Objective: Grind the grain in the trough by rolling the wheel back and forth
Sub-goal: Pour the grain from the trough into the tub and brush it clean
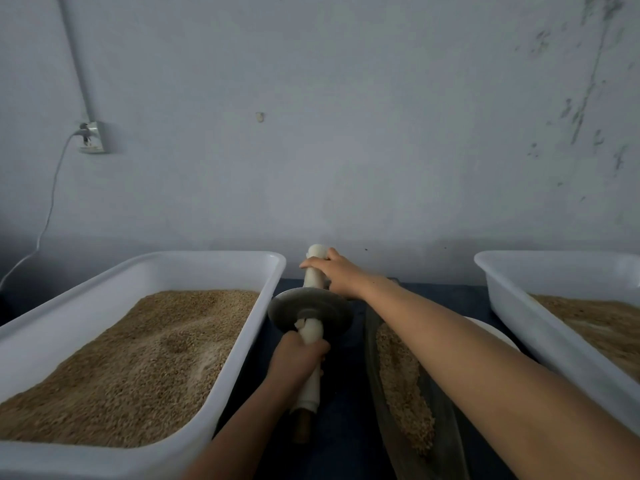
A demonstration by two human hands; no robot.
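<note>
Head view: left hand (299,355) grips near handle, right hand (334,271) grips far handle of wheel (310,311), held between left tub (194,268) and trough (446,427); grain (403,386) lies in trough. No readable writing.

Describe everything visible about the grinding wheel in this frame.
The wheel is a dark grey, metal-looking disc on a long axle handle wrapped in white cloth, bare wood showing at the near end. The left hand grips the near handle, the right hand grips the far one. It sits between the left tub and the trough, whether touching the dark surface is unclear.
</note>
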